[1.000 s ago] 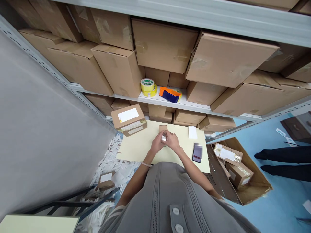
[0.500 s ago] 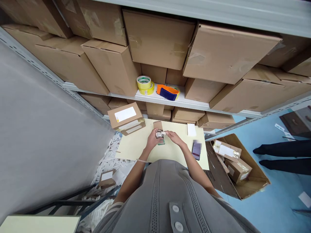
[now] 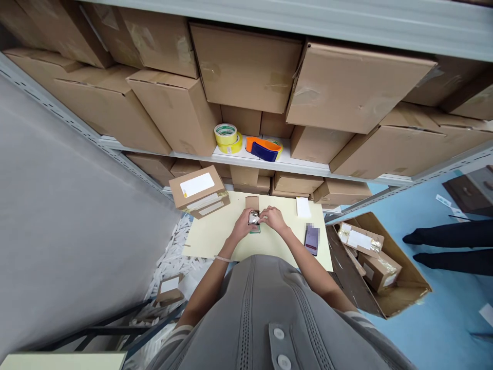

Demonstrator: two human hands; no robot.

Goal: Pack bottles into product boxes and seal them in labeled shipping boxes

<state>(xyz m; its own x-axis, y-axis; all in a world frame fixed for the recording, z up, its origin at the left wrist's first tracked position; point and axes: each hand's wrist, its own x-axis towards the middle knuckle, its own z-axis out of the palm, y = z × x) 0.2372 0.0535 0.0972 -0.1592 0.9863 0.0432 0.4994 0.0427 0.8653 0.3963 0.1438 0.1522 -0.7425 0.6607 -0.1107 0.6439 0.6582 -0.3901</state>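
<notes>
In the middle of the cream tabletop (image 3: 215,236), a small shiny silver object (image 3: 253,218) sits over a small open cardboard box (image 3: 252,202) with a greenish near edge; what kind of object it is does not show. My left hand (image 3: 242,226) curls around its left side, fingers closed on it. From the right my right hand (image 3: 273,219) reaches in with fingertips pinched together at its edge. Whatever those fingertips hold is too small to make out.
A taped carton (image 3: 200,191) with a white label stands at the table's left. On the right lie a white card stack (image 3: 303,207) and a phone (image 3: 311,240). Tape rolls (image 3: 227,137) rest on the shelf. A big open box (image 3: 385,267) holds parcels; a person's legs are beyond.
The white strip at my right fingertips has gone from sight. My right hand has turned and drawn in against the silver object, its fingers more bent. My left hand stays around the object.
</notes>
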